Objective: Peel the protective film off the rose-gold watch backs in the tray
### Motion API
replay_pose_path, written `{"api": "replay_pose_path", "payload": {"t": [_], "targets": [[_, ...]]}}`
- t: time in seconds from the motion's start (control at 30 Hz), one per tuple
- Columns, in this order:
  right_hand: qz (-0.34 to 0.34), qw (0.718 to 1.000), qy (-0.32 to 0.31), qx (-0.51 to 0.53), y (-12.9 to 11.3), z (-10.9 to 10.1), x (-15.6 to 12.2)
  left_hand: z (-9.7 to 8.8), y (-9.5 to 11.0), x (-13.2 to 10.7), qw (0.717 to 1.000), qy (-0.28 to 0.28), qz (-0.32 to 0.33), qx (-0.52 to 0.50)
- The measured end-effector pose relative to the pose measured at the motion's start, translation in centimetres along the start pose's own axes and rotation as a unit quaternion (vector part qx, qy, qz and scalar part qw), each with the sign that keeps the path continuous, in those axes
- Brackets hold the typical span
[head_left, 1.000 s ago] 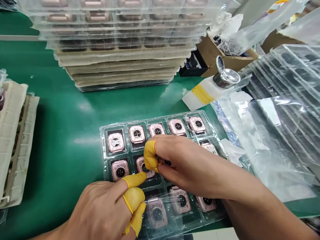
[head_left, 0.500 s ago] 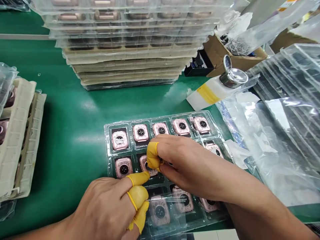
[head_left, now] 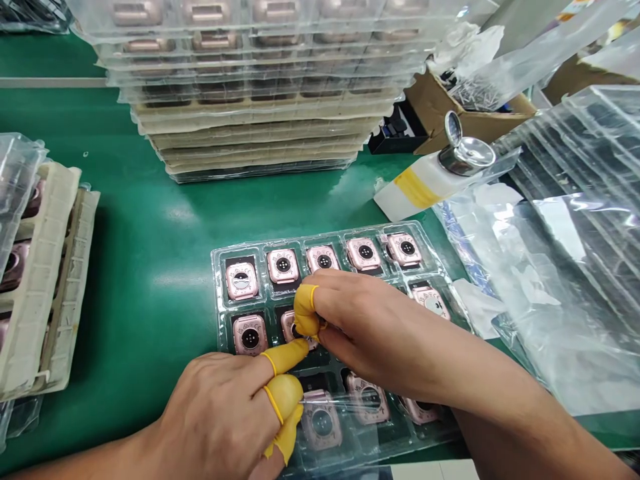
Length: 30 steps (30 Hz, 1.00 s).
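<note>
A clear plastic tray (head_left: 219,307) holds rows of pink smartwatch bodies, backs up. My left hand (head_left: 220,407), with yellow finger cots, comes from the lower left. Its index fingertip touches a pink watch body (head_left: 289,325) in the second row. Its other covered fingers are closed at the edge of a clear plastic film (head_left: 345,427) lying across the front of the tray. My right hand (head_left: 360,313) reaches over from the right, its cot-covered fingers pinched on or just above that same watch body. What lies between those right fingertips is hidden.
Behind the tray rises a tall stack of filled trays (head_left: 260,127). More trays (head_left: 55,280) stand at the left. A white bottle (head_left: 425,183) with a metal cap, a cardboard box (head_left: 480,123), plastic bags (head_left: 530,280) and clear empty trays (head_left: 590,167) crowd the right.
My left index fingertip has slid slightly right, closer to the right fingertips. The right hand stays nearly still. The view has shifted a little.
</note>
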State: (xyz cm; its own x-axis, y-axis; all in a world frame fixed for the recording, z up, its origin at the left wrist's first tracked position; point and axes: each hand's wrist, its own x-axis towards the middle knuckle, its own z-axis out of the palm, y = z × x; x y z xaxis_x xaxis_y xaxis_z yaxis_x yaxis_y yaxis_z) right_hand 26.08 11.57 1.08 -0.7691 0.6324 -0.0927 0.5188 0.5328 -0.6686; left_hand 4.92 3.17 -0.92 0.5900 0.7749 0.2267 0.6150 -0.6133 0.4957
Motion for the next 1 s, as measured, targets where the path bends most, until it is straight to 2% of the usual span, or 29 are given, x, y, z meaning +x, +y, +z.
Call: {"api": "replay_pose_path", "payload": {"t": [0.13,0.23,0.43,0.6,0.7,1.0], "targets": [[0.003,1.000,0.001,-0.009,0.0,0.0,0.0,0.1,0.0,0.1,1.000,0.014,0.007,0.003],[0.005,1.000,0.012,-0.005,0.2,-0.2,-0.3,0.1,-0.2,-0.3,1.000,-0.007,0.005,0.000],[0.047,0.996,0.072,0.003,0.8,-1.3,-1.4,0.2,-0.6,-0.7,1.000,0.003,0.010,-0.013],[0.035,0.996,0.020,-0.083,0.1,-0.1,-1.1,0.3,-0.4,-0.7,1.000,0.018,0.000,-0.007],[0.041,0.989,0.014,-0.143,-0.3,0.7,-0.7,0.2,-0.4,-0.9,1.000,0.011,0.003,-0.001],[0.089,0.986,0.029,-0.141,-0.3,1.0,-0.1,-0.3,-0.4,-0.7,1.000,0.001,0.014,-0.010]]}}
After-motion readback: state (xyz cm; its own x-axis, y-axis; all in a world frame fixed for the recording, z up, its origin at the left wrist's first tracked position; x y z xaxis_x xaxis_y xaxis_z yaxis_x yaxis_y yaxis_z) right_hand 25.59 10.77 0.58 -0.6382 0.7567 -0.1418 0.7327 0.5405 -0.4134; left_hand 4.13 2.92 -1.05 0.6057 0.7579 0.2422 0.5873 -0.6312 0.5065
